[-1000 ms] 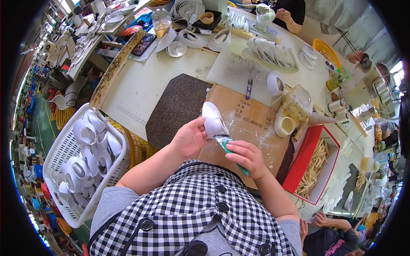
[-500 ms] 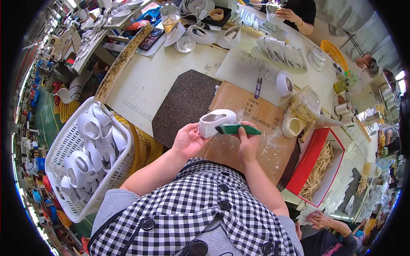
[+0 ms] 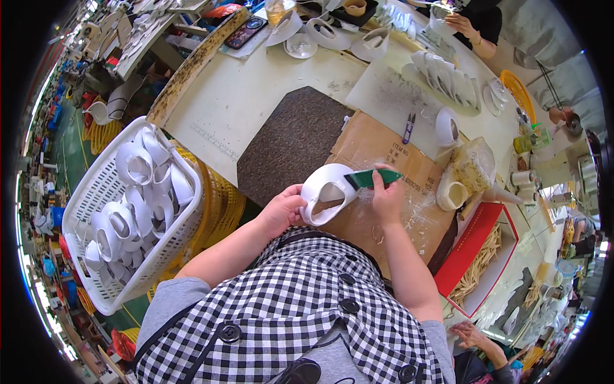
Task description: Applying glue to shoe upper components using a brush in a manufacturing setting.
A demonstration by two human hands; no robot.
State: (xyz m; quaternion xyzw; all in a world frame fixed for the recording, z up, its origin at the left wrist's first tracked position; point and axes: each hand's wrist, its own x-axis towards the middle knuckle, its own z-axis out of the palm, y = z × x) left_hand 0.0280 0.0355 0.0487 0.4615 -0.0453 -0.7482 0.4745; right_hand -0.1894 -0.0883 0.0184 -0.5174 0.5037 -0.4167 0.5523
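Observation:
My left hand (image 3: 286,208) pinches the left edge of a white shoe upper (image 3: 346,182), a rounded piece with an oval opening turned up toward me. In my right hand (image 3: 386,197) is a flat green brush (image 3: 377,177), pointing left. The brush's dark tip meets or nearly meets the upper's right rim; I cannot tell whether it touches. Both are held above a brown cardboard sheet (image 3: 368,142) dusted with white marks.
Left stands a white basket (image 3: 182,221) of similar uppers. Beyond the cardboard lie a dark octagonal mat (image 3: 294,137) and purple thread snips (image 3: 409,128). At right are a glue-crusted container (image 3: 476,163) and a red box (image 3: 470,249) of thin sticks. Co-workers' hands show at far right and lower right.
The upper has turned in my left hand, so its opening now faces up toward me. My right hand and the brush have shifted right and slightly up. The whole view has also shifted.

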